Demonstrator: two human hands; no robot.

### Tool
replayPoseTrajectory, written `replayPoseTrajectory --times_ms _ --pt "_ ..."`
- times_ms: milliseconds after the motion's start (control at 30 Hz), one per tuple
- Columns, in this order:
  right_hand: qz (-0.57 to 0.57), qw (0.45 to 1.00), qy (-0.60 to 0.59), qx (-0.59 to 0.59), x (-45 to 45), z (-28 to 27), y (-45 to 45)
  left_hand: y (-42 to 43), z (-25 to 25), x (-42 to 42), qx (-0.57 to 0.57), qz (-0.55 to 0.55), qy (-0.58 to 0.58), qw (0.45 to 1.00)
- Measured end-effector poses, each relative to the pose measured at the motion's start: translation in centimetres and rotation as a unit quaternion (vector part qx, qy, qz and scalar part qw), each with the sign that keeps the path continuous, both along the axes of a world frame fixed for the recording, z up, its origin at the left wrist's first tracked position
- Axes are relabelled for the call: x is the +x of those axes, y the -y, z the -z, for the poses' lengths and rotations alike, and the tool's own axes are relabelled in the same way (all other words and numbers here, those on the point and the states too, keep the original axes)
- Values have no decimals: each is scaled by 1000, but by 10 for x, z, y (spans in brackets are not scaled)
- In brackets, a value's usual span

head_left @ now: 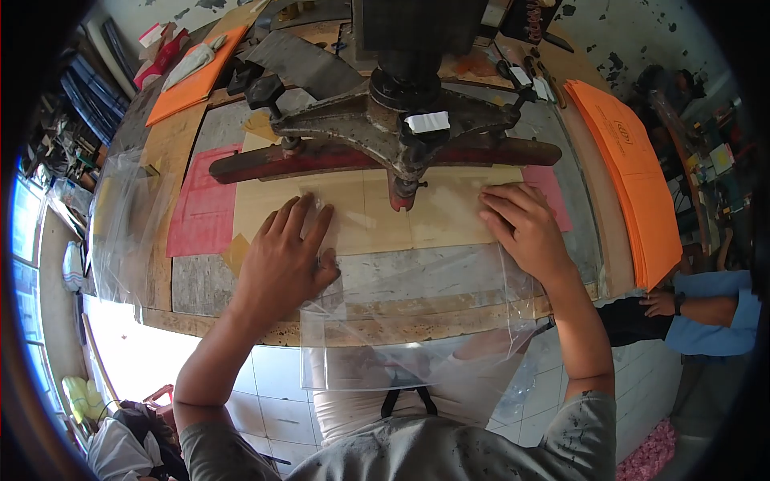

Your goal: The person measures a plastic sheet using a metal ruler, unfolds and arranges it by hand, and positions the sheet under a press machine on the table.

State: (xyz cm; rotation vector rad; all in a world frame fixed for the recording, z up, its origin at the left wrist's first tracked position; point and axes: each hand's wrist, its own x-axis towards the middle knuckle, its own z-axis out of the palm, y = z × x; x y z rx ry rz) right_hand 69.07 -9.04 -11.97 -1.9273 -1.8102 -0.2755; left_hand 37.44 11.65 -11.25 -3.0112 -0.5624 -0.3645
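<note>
Clear plastic film [417, 321] spans the space between my hands and hangs over the table's front edge. My left hand [290, 248] lies on its left part, fingers spread. On the right part rests my right hand [525, 228], its fingers stretched out and slightly bent, thumb apart. Beneath the film is a yellowish sheet [365, 210], with pink pieces [200, 200] at its ends. Just beyond my fingertips, a long dark-red bar [337, 159] hangs under a metal press frame [353, 124].
Orange sheets are stacked at the right [630, 168], and another orange stack [180, 96] lies at the back left. More clear plastic [124, 232] drapes over the left edge. Tools [541, 76] lie at the back right. Another person's arm [706, 309] shows at the far right.
</note>
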Motion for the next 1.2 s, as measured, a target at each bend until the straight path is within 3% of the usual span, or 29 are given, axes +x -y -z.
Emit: replayPoseTrajectory --times_ms 333,1200 --pt "-13 989 -93 -115 -5 -25 8 8 3 9 -35 -25 61 997" --pt "4 997 -49 -54 -14 -10 0 6 10 0 -98 -21 11 995"
